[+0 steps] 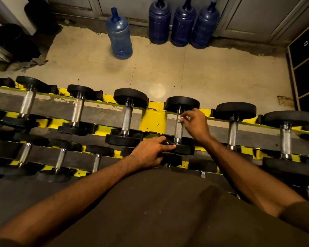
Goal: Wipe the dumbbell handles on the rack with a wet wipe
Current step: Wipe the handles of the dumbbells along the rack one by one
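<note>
A yellow rack [152, 120] holds several black dumbbells with knurled steel handles in rows. My right hand [196, 123] pinches a small white wet wipe [183, 118] against the upper part of the handle [178, 130] of the fourth dumbbell in the top row. My left hand [150, 153] rests on that dumbbell's near black head [183, 148], fingers stretched over its edge. The far head [182, 103] of the same dumbbell sits on the back rail.
Other dumbbells lie left [126, 120] and right [233, 127] of the one I touch, with lower rows nearer me. Beyond the rack is tiled floor [168, 68] with several blue water jugs [119, 34] by the wall. Dark lockers [305, 56] stand at the right.
</note>
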`<state>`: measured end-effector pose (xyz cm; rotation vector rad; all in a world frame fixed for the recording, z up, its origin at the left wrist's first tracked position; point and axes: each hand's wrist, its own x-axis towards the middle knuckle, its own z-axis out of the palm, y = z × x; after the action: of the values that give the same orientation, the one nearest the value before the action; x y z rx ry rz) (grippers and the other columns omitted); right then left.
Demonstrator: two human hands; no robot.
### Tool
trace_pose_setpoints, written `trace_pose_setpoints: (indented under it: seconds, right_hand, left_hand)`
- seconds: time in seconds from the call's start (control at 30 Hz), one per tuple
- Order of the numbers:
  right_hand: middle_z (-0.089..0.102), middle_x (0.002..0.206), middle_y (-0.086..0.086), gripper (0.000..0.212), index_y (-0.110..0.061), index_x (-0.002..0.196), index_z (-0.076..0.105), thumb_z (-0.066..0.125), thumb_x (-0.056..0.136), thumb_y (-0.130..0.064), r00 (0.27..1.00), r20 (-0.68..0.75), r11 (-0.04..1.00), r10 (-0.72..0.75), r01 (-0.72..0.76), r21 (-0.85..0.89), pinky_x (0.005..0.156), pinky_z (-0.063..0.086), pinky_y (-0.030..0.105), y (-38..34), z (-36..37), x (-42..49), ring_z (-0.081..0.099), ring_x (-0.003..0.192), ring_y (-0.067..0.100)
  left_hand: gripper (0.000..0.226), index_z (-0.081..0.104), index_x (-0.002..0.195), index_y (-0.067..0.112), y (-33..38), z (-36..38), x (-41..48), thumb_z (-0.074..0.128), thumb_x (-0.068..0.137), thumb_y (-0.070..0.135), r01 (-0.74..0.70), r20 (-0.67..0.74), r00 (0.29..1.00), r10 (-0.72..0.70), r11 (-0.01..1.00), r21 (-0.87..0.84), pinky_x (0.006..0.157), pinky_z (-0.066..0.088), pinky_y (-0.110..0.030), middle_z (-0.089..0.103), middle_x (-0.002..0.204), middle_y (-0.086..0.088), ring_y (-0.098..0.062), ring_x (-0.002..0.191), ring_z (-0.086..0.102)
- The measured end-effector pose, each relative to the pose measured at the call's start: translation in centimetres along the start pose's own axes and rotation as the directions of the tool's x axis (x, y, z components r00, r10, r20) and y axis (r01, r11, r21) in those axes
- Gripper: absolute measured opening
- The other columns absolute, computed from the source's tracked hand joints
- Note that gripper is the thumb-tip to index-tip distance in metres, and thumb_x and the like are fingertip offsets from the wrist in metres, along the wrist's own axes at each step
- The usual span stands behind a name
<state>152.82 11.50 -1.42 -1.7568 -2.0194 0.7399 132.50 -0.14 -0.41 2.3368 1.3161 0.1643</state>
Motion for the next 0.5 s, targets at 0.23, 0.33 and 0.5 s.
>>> trace_pose_setpoints:
  seconds: [0.23,0.33,0.5]
  right_hand:
    - [0.072,0.087,0.001,0.006,-0.013,0.087,0.072,0.076,0.083,-0.014,0.917,0.199,0.863,0.345,-0.393,0.316,0.074,0.06,0.031,1.9,1.8,-3.3,0.07,0.083,0.014]
    - [0.072,0.1,0.011,0.007,-0.008,0.088,0.072,0.072,0.085,-0.002,0.821,0.252,0.628,0.512,-0.558,0.542,0.076,0.062,0.036,2.3,2.0,-1.2,0.071,0.089,0.022]
    - [0.073,0.101,0.013,0.013,-0.004,0.101,0.068,0.066,0.088,-0.002,0.741,0.353,0.257,0.571,-0.57,0.78,0.083,0.06,0.037,1.4,1.9,1.2,0.072,0.095,0.025]
  left_hand:
    - [0.059,0.041,0.15,0.037,-0.6,0.3,-0.9,0.06,0.095,0.028,0.01,0.021,1.0,-0.01,1.0,-0.011,0.084,0.051,-0.026,0.05,0.129,0.0,-0.015,0.111,0.053]
    - [0.058,0.04,0.15,0.038,-0.5,0.2,-0.3,0.059,0.096,0.028,0.013,0.019,1.0,-0.012,1.0,-0.017,0.085,0.051,-0.027,0.049,0.129,0.0,-0.014,0.111,0.052]
    - [0.061,0.037,0.151,0.038,-0.4,0.3,-0.4,0.06,0.096,0.028,0.024,0.037,0.999,-0.023,0.999,-0.024,0.089,0.055,-0.033,0.048,0.131,0.001,-0.015,0.113,0.052]
